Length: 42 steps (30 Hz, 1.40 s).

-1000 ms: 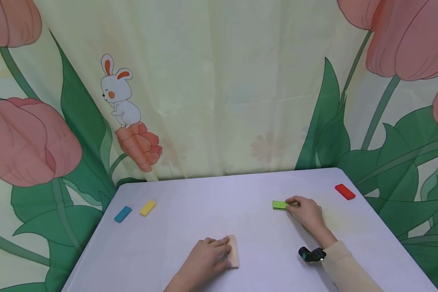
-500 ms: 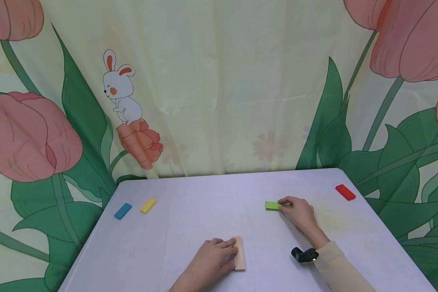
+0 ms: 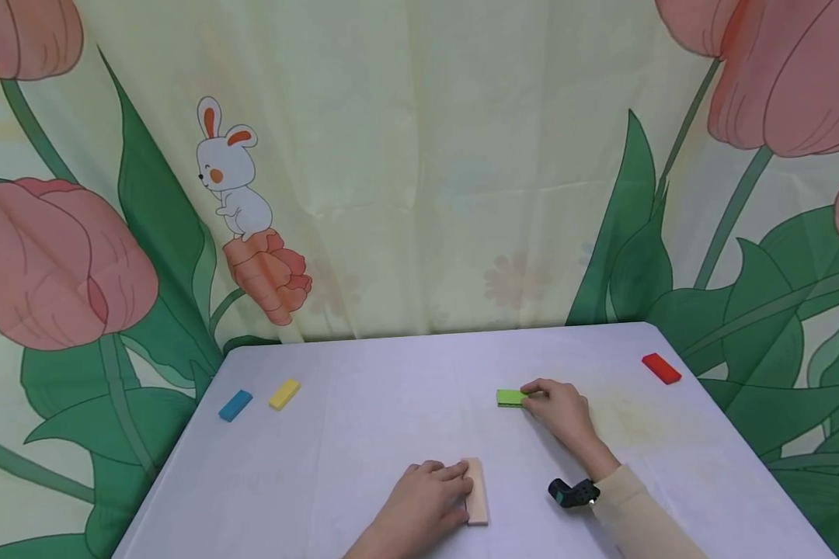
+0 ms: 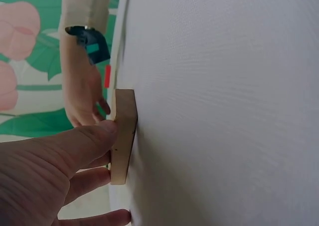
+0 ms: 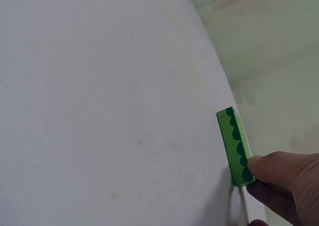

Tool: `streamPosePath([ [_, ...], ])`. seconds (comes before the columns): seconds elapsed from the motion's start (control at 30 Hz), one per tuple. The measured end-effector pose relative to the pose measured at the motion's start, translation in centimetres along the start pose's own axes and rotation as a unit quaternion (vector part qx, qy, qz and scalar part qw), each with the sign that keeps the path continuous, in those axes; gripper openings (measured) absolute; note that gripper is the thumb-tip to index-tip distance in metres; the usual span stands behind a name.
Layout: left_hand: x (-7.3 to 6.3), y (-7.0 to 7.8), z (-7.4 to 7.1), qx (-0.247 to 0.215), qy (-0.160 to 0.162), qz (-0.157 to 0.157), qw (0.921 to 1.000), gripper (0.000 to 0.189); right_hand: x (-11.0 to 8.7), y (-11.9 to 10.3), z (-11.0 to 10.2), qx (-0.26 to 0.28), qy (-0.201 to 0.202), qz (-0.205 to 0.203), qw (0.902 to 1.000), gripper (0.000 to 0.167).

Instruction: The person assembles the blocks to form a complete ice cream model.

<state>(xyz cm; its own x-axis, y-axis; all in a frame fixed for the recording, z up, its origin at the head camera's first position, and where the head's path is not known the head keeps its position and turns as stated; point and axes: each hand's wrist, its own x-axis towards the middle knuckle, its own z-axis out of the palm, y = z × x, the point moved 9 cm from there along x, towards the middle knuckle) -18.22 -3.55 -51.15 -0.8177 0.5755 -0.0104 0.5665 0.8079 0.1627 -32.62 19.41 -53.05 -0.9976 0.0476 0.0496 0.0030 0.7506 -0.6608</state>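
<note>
A plain wooden block [image 3: 477, 497] lies lengthwise near the middle front of the table, held along its left side by my left hand [image 3: 422, 503]. In the left wrist view, the thumb is in front of the wooden block [image 4: 124, 136] and the fingers reach behind it. Farther back and to the right, my right hand [image 3: 559, 411] pinches one end of a green block [image 3: 509, 398] between thumb and fingers. Dark green scallops run along a side of the green block [image 5: 232, 143] in the right wrist view, and its free end points away from the hand.
A blue block [image 3: 235, 405] and a yellow block [image 3: 284, 394] lie at the table's left side. Near the back right corner lies a red block [image 3: 661, 368]. The white table [image 3: 377, 419] ends at a printed curtain [image 3: 426, 194]. A black camera [image 3: 573, 493] sits on the right wrist.
The right hand has brought the green block leftward. My left hand and the wooden block have shifted to the right, so the two blocks are closer together. The other blocks stay put.
</note>
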Motion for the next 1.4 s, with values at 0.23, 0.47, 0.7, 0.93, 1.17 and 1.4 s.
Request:
streamPosePath([
  [0.23,0.6,0.3,0.6,-0.002,-0.035,-0.012,0.9993,0.037,-0.1,-0.6,1.0,0.003,-0.001,0.0,1.0,0.022],
  [0.47,0.8,0.7,0.6,0.008,-0.024,0.0,0.9997,0.033,-0.4,-1.5,1.5,0.005,-0.008,-0.008,0.9999,0.02],
  [0.7,0.7,0.8,0.3,0.013,0.004,0.01,0.9999,0.03,-0.9,-2.4,1.9,-0.005,-0.01,-0.029,0.9995,0.021],
  [0.93,0.8,0.6,0.3,0.006,0.004,0.002,1.0,0.029,-1.1,-3.2,2.1,-0.012,-0.006,-0.042,0.999,0.019],
  [1.17,0.6,0.7,-0.2,0.005,0.024,0.017,0.9995,0.028,-1.1,-3.8,2.5,-0.018,-0.006,-0.051,0.9985,0.018],
  [1.4,0.5,0.3,-0.3,-0.01,0.047,0.035,0.9982,0.03,-1.6,-4.5,2.9,-0.015,-0.011,-0.066,0.9976,0.017],
])
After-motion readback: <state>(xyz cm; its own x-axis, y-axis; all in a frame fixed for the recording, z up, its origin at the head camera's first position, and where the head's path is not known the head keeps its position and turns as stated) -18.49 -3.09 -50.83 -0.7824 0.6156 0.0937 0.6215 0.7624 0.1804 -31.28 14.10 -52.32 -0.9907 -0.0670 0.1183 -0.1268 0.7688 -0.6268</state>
